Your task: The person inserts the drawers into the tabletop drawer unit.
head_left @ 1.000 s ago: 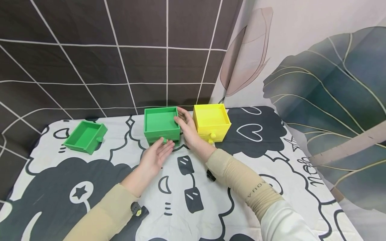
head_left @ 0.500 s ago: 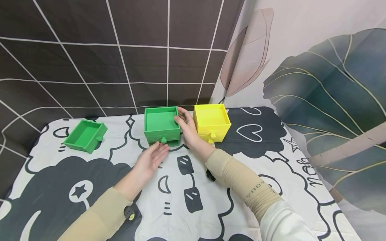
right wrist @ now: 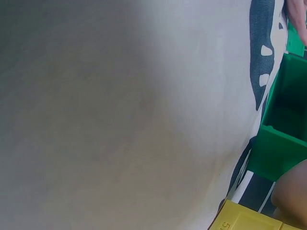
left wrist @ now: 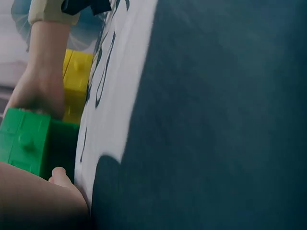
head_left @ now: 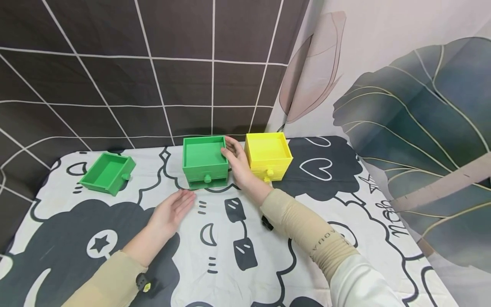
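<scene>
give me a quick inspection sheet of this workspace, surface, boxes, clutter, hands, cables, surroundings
surface: table under a white cloth with black cartoon shapes.
job's things: green drawer box at the back middle, its knobbed lower drawer slightly out; yellow drawer box beside it, with the right hand between them.
clutter: loose green drawer lying apart at back left.
grippers: right hand rests against the green drawer box's right side; left hand open, flat near the cloth, touching no box.
cables: nothing seen.
surroundings: dark grid-pattern backdrop behind, leaf-print curtain on the right.
</scene>
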### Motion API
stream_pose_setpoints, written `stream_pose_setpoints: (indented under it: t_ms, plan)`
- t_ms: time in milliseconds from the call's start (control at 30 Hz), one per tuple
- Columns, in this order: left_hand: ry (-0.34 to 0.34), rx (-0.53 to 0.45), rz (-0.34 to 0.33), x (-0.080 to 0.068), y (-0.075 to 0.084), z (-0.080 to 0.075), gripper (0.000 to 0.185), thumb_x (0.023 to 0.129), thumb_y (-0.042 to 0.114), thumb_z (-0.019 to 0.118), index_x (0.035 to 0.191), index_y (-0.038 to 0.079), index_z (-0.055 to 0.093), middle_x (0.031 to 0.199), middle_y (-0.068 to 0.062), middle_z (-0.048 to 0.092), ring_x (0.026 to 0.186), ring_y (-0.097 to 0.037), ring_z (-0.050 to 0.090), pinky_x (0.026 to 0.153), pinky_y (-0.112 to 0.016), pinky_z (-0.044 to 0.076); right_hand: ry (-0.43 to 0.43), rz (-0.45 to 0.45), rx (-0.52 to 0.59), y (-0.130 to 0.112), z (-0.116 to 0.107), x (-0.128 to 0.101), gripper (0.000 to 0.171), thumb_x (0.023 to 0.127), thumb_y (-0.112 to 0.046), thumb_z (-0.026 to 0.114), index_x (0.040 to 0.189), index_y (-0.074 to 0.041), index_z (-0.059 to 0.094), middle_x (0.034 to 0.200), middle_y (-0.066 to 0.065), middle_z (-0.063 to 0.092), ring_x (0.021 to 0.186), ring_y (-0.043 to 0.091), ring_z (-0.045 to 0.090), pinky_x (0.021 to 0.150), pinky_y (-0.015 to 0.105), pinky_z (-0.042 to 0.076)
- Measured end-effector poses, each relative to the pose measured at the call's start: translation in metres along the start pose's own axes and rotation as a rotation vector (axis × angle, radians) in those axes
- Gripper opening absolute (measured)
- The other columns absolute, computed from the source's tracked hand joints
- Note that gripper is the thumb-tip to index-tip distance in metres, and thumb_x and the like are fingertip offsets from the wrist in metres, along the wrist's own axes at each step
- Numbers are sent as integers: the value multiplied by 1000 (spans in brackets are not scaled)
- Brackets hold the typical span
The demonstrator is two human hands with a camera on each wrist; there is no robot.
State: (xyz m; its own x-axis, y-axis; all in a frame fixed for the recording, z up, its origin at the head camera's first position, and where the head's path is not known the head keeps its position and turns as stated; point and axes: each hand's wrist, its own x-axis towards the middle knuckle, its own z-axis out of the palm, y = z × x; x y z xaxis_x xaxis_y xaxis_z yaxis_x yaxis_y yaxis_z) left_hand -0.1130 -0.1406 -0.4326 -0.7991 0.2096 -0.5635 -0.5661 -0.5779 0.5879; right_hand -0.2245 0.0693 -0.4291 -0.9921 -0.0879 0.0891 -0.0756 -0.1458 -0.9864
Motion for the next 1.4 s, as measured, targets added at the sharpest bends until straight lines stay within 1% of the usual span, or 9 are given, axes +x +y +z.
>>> stream_pose_setpoints:
  t_ms: [267, 633, 767, 900, 1000, 1100, 1200, 1300, 1400]
  plan:
    - [47, -22, -28, -4, 14, -19, 35, 116, 26, 39, 149, 14, 38, 99, 6, 74, 99, -3, 74, 120, -17, 46, 4, -7, 1, -1, 0, 0, 51, 106, -5, 52, 155, 3, 43, 157, 23, 46, 144, 35, 46, 127, 41, 42]
    - [105, -244, -82, -6, 39, -38, 37, 116, 33, 36, 152, 22, 38, 93, -3, 77, 92, -11, 77, 118, -17, 49, 2, -8, -1, 0, -2, -1, 51, 106, -6, 52, 155, 2, 43, 157, 23, 47, 144, 34, 47, 124, 39, 43]
    - [127, -302, -84, -5, 47, -44, 40, 116, 35, 37, 155, 27, 35, 92, -4, 75, 123, -8, 70, 121, -17, 45, 3, -6, -4, 0, -2, -1, 50, 106, -6, 52, 154, 2, 43, 157, 23, 47, 144, 34, 47, 125, 40, 43]
    - [154, -339, -66, -3, 54, -48, 48, 115, 36, 38, 161, 32, 27, 89, -5, 73, 155, 0, 37, 122, -17, 42, 6, -2, -7, 0, -2, -1, 50, 106, -6, 52, 154, 2, 44, 157, 22, 47, 144, 34, 47, 125, 40, 43]
    - [166, -393, -60, -2, 60, -51, 50, 115, 36, 40, 163, 34, 25, 89, -7, 73, 159, 1, 29, 123, -17, 40, 7, -1, -8, 0, -2, -1, 50, 106, -6, 52, 155, 1, 44, 157, 22, 47, 144, 33, 47, 125, 39, 43]
    - [173, -456, -56, -1, 67, -55, 51, 115, 35, 41, 163, 36, 25, 116, 1, 73, 158, 3, 29, 125, -17, 36, 5, 0, -7, 1, -3, -1, 51, 106, -7, 52, 155, 1, 43, 157, 22, 47, 144, 33, 47, 124, 39, 43]
    - [179, -507, -50, 1, 73, -60, 50, 115, 35, 43, 162, 37, 27, 123, 3, 71, 158, 4, 30, 127, -16, 33, 5, -2, -8, 2, -3, -2, 50, 106, -8, 52, 155, 1, 44, 157, 22, 47, 144, 33, 47, 124, 38, 44]
    - [184, -553, -41, 3, 78, -65, 44, 115, 35, 43, 157, 37, 33, 109, -2, 72, 157, 5, 30, 127, -16, 33, 6, -4, -8, 2, -3, -2, 50, 106, -8, 52, 154, 1, 44, 157, 22, 48, 143, 33, 48, 123, 38, 44]
    - [206, -594, -30, 4, 82, -68, 42, 115, 34, 44, 156, 38, 35, 113, 1, 73, 155, 6, 32, 126, -16, 35, 5, -3, -6, 2, -3, -1, 50, 106, -7, 52, 155, 1, 44, 157, 22, 47, 144, 33, 47, 124, 38, 43]
